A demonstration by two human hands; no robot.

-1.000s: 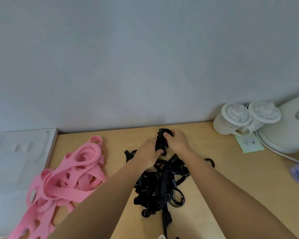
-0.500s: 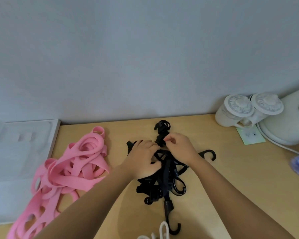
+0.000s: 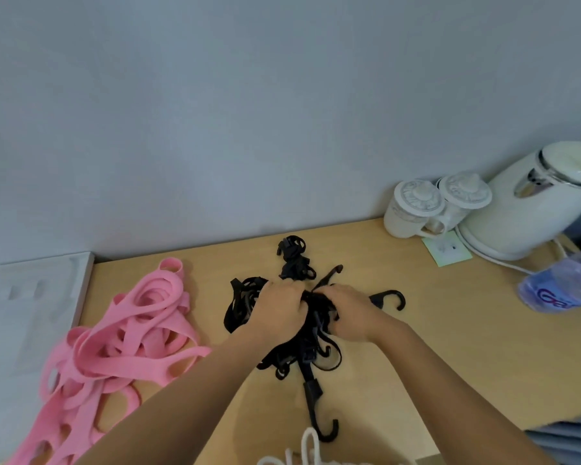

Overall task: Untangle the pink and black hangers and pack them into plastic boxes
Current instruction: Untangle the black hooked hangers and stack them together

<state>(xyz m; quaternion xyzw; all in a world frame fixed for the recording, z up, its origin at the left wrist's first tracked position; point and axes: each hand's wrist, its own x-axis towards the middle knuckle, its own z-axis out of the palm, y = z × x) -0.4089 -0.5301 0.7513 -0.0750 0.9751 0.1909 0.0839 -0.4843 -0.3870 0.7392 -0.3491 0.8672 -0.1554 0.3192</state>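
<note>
Right now both hands are closed into the tangled heap of black plastic hook hangers (image 3: 302, 344) at mid-table: left hand (image 3: 277, 312) and right hand (image 3: 348, 313) each clutch a bunch. Pulling apart hard could lock the hooks tighter or snap one, and could drag the loose bundle behind. The pile of pink looped strap hangers (image 3: 121, 344) lies untouched, well left. No plastic box is clearly visible.

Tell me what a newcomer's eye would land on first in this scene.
The bright pink hangers heaped at the table's left draw the eye first. Next comes the black hangers tangle at the centre, where the left hand and right hand dig in together. At the far right stand a white kettle and two lidded mugs.
</note>
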